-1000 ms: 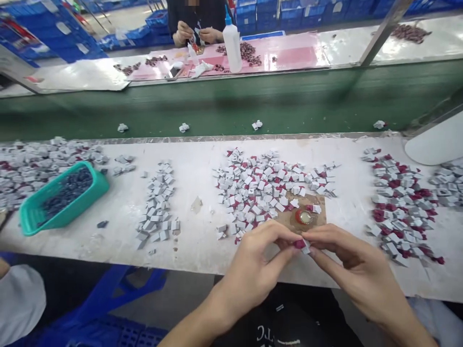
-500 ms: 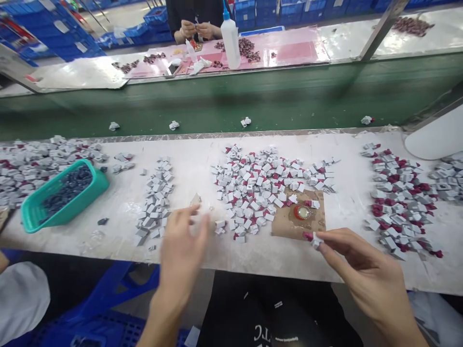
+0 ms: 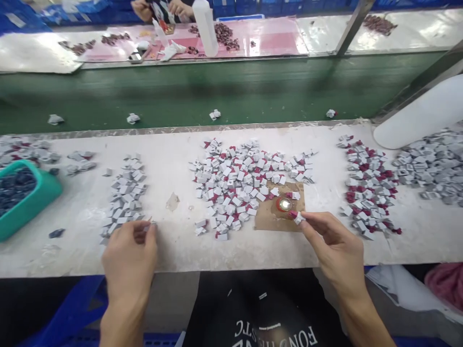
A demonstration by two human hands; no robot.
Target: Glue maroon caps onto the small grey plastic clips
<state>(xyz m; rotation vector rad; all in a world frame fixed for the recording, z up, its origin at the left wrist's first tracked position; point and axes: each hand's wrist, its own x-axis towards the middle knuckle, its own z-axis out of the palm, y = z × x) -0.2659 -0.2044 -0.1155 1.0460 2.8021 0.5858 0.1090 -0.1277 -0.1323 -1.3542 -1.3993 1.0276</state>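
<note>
Between thumb and fingers, my right hand (image 3: 334, 246) pinches a small grey piece with a dark red part (image 3: 298, 218), just over the right side of a brown cardboard sheet (image 3: 265, 220). A small round red container with a shiny centre (image 3: 285, 204) sits on that sheet. My left hand (image 3: 130, 255) is closed at the lower right end of a narrow pile of grey pieces (image 3: 128, 188); a tiny bit shows at its fingertips, too small to name. A large heap of grey and dark red pieces (image 3: 231, 180) lies between the hands.
A teal bin of dark pieces (image 3: 47, 193) stands at the left. More joined pieces (image 3: 372, 183) and grey parts (image 3: 434, 168) lie at the right, near a white cylinder (image 3: 419, 113). Pieces dot a green belt (image 3: 173, 96). Across it, a person's hands work above a pink mat (image 3: 267, 36).
The view has shifted to the right. My left hand has moved left to the narrow grey pile and its fingers have closed. The right hand's piece is now nearer the round container.
</note>
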